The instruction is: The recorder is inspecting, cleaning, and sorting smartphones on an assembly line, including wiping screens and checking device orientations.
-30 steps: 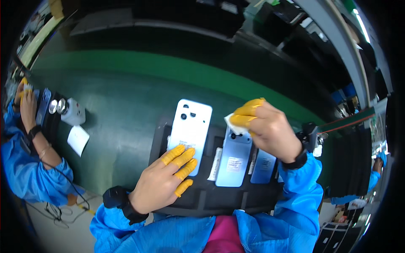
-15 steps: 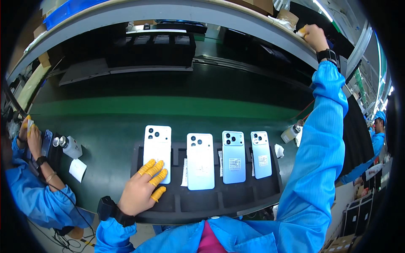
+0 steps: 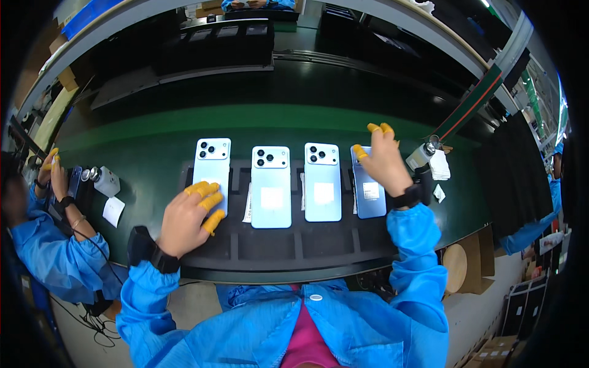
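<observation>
Four phones would be a count, so: several light-blue smartphones lie back up in a row on a black foam tray. My left hand, with yellow finger cots, rests its spread fingers on the lower part of the leftmost phone. Beside it lie a second phone and a third phone, each with a white label. My right hand hovers over the upper part of the rightmost phone, thumb and fingers apart, covering part of its camera area. Nothing shows in either hand.
A metal-capped bottle and white wipes are right of the tray. Another bottle and a paper slip lie left, near a co-worker's hands. A dark conveyor belt runs behind; a shelf edge arches above.
My right hand has come down from the shelf at the upper right to the rightmost phone. My left hand stays on the leftmost phone. The view has shifted, so the tray sits higher.
</observation>
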Motion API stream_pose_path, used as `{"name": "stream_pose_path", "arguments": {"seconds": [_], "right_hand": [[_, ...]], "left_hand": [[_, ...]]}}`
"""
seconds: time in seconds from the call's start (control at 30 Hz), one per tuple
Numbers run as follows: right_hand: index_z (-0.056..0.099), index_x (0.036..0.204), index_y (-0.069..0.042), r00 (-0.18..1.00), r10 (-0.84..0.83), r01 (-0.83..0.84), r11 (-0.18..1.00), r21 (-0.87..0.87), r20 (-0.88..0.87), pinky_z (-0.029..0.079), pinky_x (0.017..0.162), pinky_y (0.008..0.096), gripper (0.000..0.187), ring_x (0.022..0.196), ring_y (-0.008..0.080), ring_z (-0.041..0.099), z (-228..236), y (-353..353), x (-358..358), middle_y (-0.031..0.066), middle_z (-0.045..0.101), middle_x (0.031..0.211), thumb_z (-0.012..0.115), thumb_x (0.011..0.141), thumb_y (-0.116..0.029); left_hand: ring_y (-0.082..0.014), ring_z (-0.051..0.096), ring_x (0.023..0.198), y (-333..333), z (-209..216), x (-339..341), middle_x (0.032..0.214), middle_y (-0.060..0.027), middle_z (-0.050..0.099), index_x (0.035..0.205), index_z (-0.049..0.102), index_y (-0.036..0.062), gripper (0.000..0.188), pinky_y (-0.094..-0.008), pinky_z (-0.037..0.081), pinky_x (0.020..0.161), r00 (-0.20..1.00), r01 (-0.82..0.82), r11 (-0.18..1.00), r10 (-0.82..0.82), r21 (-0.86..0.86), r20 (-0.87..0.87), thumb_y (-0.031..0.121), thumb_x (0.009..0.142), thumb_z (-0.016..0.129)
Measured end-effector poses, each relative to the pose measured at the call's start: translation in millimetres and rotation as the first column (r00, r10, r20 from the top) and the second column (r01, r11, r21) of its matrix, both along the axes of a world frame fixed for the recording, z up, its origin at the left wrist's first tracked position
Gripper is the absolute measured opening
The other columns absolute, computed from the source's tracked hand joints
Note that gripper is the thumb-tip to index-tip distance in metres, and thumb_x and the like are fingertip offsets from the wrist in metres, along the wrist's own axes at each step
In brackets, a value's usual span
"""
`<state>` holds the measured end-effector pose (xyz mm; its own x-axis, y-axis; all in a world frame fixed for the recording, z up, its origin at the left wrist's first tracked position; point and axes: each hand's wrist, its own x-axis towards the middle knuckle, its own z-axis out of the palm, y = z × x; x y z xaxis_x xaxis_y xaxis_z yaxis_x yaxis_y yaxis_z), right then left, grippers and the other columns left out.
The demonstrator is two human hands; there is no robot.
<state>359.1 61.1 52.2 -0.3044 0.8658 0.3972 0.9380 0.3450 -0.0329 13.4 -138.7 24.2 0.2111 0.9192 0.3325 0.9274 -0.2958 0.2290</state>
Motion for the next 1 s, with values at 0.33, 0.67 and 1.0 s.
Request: {"name": "stream_pose_path", "arguments": {"seconds": [0.33,0.67,1.0], "right_hand": [[0.044,0.131,0.005,0.93,0.118,-0.067,0.985,0.156,-0.347,0.044,0.095,0.0432,0.072,0.114,0.0418,0.049,26.3,-49.9,8.4,0.0271,0.044,0.124,0.078,0.071,-0.014],[0.025,0.147,-0.008,0.47,0.563,-0.585,0.775,0.237,-0.68,0.038,0.108,0.0454,0.113,0.124,0.033,0.048,17.4,-134.8,55.8,0.0146,0.028,0.145,0.09,0.055,-0.006],[0.057,0.127,-0.019,0.66,0.616,-0.54,0.787,0.298,-0.429,0.038,0.106,0.0474,0.077,0.126,0.0354,0.046,7.4,-128.1,53.0,0.0178,0.029,0.145,0.091,0.059,-0.024]], "left_hand": [[-0.0395,0.061,0.103,111.0,29.0,31.8,0.115,-0.028,0.06,0.125,0.054,-0.0064,0.072,-0.0427,0.052,0.084,0.712,-0.694,0.71,0.653,-0.118,-0.258,0.046,0.079,0.069],[-0.0294,0.057,0.116,-8.2,38.7,50.7,0.125,-0.018,0.057,0.147,0.03,0.0042,0.106,-0.0403,0.04,0.104,0.849,-0.101,0.981,-0.002,0.167,0.528,0.019,0.059,0.089],[-0.0305,0.052,0.121,-38.0,25.0,60.0,0.132,-0.0183,0.052,0.145,0.036,0.0064,0.104,-0.0396,0.04,0.103,0.905,-0.039,0.94,-0.111,0.34,0.41,0.015,0.057,0.09]]}}
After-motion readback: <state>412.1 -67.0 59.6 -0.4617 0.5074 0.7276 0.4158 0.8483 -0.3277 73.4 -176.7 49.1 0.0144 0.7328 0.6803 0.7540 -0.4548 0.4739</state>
